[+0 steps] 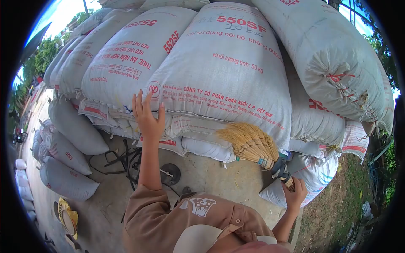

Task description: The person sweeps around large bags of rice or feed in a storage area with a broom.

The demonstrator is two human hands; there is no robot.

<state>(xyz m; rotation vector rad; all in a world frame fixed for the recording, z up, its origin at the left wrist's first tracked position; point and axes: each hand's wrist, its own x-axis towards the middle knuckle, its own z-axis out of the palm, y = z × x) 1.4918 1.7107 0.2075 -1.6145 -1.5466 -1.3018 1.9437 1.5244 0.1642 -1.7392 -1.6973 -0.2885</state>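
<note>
My left hand [147,114] is raised with its fingers spread against the lower edge of the stacked white sacks, near a printed sack marked 552SF [126,55]. Beside that one lies a big sack marked 550SF [219,71], with red print and a handwritten note. In my right hand [296,194] is the short handle of a straw hand broom [253,145]. The broom's bristles point up and to the left, in front of the 550SF sack's lower edge. Its binding is dark near the handle.
A tied sack [337,63] bulges out at the upper right. Another sack [312,173] stands low behind my right hand. Several full sacks [69,179] lie at the left. Black straps [122,160] and a dark round base [170,174] are on the concrete floor.
</note>
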